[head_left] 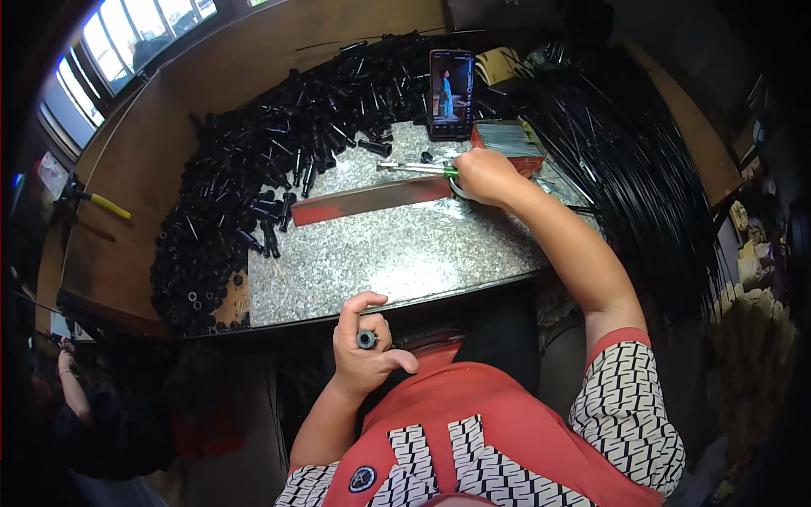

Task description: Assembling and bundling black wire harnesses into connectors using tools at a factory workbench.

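Note:
Near the slab's front edge, my left hand (pixel 361 348) curls its lower fingers around a black tubular part (pixel 366 339), whose round hollow end faces up. Its index finger and thumb are spread apart. My right hand (pixel 483 176) reaches across the speckled stone slab (pixel 372 270) and is closed on a slim metal tool with green on its handle (pixel 414 168); its exact kind is unclear. The tool lies just behind a long red and grey bar (pixel 372 201) on the slab. The right fingertips are mostly hidden behind the hand.
A large heap of black tubular parts (pixel 279 127) surrounds the slab's left and back. Behind the right hand are a propped phone (pixel 452 93) and a red box of thin rods (pixel 511 139). Long black rods (pixel 634 144) fill the right. Another person's arm (pixel 74 384) shows at lower left.

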The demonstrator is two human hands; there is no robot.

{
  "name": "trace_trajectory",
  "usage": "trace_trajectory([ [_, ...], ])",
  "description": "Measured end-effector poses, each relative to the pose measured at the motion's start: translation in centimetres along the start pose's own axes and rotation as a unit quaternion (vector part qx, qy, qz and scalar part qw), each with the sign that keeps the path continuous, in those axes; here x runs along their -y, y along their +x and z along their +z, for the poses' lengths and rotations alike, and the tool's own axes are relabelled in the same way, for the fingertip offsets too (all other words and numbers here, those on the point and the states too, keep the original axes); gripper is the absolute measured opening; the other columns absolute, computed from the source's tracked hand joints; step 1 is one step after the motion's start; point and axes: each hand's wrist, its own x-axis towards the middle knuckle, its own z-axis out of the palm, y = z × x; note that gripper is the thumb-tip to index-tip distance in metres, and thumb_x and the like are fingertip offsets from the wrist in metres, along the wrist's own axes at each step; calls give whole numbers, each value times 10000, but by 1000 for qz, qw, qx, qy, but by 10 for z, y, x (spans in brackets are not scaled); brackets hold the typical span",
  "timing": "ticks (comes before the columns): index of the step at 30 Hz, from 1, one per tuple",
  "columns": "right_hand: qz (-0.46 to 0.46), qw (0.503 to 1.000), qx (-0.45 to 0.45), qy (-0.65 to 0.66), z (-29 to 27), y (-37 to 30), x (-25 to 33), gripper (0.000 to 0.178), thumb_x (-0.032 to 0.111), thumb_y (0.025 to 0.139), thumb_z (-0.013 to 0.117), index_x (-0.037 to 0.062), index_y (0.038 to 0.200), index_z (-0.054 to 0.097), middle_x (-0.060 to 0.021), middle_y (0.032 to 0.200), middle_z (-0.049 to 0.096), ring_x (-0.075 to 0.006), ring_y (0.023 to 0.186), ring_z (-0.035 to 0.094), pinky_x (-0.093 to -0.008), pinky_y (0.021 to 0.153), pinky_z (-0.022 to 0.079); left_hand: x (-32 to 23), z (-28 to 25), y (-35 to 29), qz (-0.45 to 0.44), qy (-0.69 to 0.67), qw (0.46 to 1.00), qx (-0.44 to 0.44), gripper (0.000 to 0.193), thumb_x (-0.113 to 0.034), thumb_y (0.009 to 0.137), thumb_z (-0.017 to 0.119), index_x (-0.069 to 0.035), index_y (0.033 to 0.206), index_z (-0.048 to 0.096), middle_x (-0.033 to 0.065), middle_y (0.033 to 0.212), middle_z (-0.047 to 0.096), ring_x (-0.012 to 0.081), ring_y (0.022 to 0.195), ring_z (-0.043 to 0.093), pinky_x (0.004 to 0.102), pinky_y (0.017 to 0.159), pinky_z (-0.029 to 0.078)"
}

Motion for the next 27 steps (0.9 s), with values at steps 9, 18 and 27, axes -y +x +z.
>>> trace_trajectory([
  [9,35,998,42,29,-10,-5,8,184,124,758,575,-5,848,670,-229,918,652,-358,889,636,-438,792,502,4,-1,1,-12,1,1000,8,823,-480,507,804,-27,1103,462,-67,495,354,28,469,341,172,544,298],
  [18,48,994,-61,71,-5,-13,-2,179,127,729,620,9,859,654,-222,849,651,-379,842,632,-459,765,497,3,0,3,-13,1,1000,3,807,-451,530,821,-16,1102,455,-61,492,353,27,468,345,170,536,299],
  [27,72,972,-143,174,2,-21,-15,183,163,772,693,27,871,621,-200,769,629,-385,778,614,-455,698,460,6,1,5,-8,-1,1000,6,767,-315,542,884,-21,1104,452,-50,476,384,26,459,370,167,541,306],
])
